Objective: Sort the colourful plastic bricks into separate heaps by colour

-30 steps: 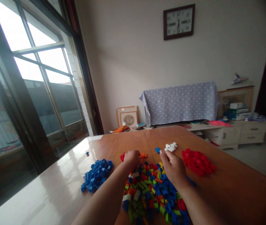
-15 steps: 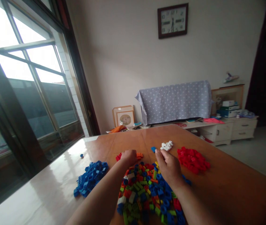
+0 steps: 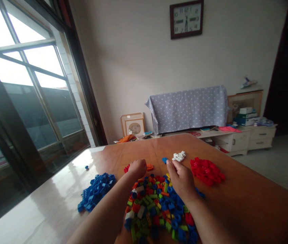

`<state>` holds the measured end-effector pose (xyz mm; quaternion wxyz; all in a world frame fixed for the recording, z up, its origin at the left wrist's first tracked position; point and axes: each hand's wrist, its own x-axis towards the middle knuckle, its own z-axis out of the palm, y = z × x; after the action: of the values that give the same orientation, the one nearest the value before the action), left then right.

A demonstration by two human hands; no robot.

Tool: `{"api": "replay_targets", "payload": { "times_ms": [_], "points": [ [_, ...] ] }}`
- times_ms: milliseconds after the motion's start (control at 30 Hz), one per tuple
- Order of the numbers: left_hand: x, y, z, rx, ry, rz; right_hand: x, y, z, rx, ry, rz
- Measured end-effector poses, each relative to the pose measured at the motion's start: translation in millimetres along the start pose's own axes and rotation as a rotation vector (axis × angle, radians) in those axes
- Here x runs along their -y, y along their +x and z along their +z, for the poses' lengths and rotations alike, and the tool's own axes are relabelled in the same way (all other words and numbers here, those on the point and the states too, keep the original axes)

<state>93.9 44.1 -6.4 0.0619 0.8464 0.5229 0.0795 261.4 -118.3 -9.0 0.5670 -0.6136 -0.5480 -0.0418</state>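
My left hand point(image 3: 138, 168) is closed over the far side of the table, fingers curled down and mostly hidden. Red bricks point(image 3: 126, 168) show at its left and orange bricks point(image 3: 149, 166) at its right. My right hand point(image 3: 183, 178) is closed too, thumb against the curled fingers, above the far right part of a mixed brick pile point(image 3: 149, 203). Just beyond its thumb tip is a blue brick point(image 3: 164, 160); whether they touch is unclear. White bricks point(image 3: 178, 156) lie behind that hand.
A heap of red bricks point(image 3: 207, 171) is on the right, blue bricks point(image 3: 96, 191) on the left. One small blue piece point(image 3: 87, 167) lies alone near the table's left edge. A cloth-covered object point(image 3: 188, 110) stands on a low cabinet beyond the table point(image 3: 169, 144).
The whole view has shifted slightly up and left. Both hands keep nearly the same places and shapes, and the brick piles look unchanged.
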Motion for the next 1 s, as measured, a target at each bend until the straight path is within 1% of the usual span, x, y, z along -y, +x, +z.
{"api": "replay_targets", "payload": {
  "times_ms": [100, 200, 300, 400, 500, 567, 633, 733, 800, 900, 1000],
  "points": [
    [13.8, -9.5, -5.9, -0.005, -0.088, 0.039, 0.4, -0.2, -1.1, 0.005, -0.008, -0.008],
    [22.5, -29.9, -12.3, 0.03, -0.177, 0.1, 0.7, -0.9, -0.3, 0.006, -0.005, -0.027],
    [21.7, -57.9, -14.8, 0.082, -0.254, 0.185, 0.6, -1.8, 1.2, 0.015, -0.01, -0.034],
    [17.2, -83.7, -12.5, 0.132, -0.301, 0.269, -0.4, -2.6, 2.0, 0.028, -0.015, -0.04],
    [17.0, -101.7, -9.1, 0.102, -0.321, 0.348, -2.3, -3.2, 2.3, 0.036, -0.03, -0.035],
    [19.5, -110.7, -8.5, 0.067, -0.317, 0.35, -3.5, -3.4, 2.3, 0.04, -0.047, -0.027],
    [22.7, -118.9, -10.2, 0.059, -0.323, 0.355, -4.3, -3.5, 2.3, 0.044, -0.057, -0.026],
    [26.6, -131.5, -16.6, 0.055, -0.331, 0.37, -4.8, -3.6, 2.4, 0.047, -0.062, -0.027],
    [28.8, -139.7, -21.7, 0.047, -0.326, 0.355, -4.8, -3.8, 2.4, 0.051, -0.067, -0.021],
    [33.7, -150.8, -28.0, 0.007, -0.333, 0.327, -4.6, -3.9, 2.2, 0.059, -0.073, -0.009],
    [41.6, -159.4, -30.8, -0.029, -0.359, 0.335, -4.6, -3.8, 2.1, 0.073, -0.076, 0.005]
  ]
}}
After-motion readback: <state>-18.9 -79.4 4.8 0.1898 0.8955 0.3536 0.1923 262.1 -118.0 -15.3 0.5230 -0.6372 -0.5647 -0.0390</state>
